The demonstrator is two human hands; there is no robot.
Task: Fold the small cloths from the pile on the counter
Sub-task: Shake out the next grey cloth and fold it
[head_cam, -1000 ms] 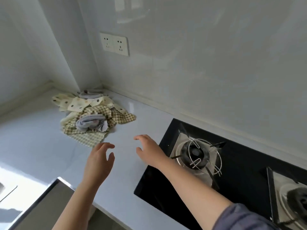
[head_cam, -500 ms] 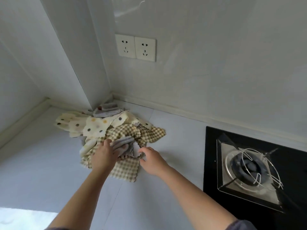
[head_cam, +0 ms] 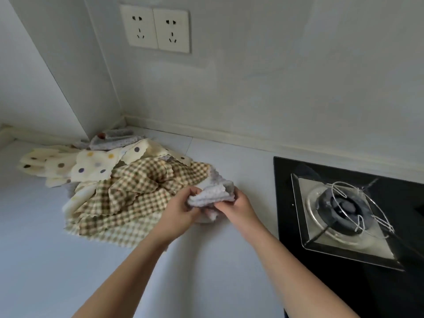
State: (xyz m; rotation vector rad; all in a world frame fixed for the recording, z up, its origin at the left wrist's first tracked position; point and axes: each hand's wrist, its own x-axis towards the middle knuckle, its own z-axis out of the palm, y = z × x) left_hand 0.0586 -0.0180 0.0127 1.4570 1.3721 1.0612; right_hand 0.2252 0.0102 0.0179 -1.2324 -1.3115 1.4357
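Now our left hand (head_cam: pixel 181 212) and right hand (head_cam: pixel 238 205) pinch the bunched grey cloth (head_cam: pixel 211 195) in curled fingers (head_cam: pixel 191 191), just right of the pile (head_cam: pixel 110 177); snagging might drag the checked cloth (head_cam: pixel 128 207) along.

1.0 s ago: both hands open in the air, short of the pile (head_cam: pixel 98 167). 0.5 s ago: both on top of the pile, at the grey cloth (head_cam: pixel 212 195). Now: left hand (head_cam: pixel 176 213) and right hand (head_cam: pixel 239 206) grip the grey cloth bunched between them, drawn to the right edge of the checked cloth (head_cam: pixel 130 203), whose middle is uncovered.
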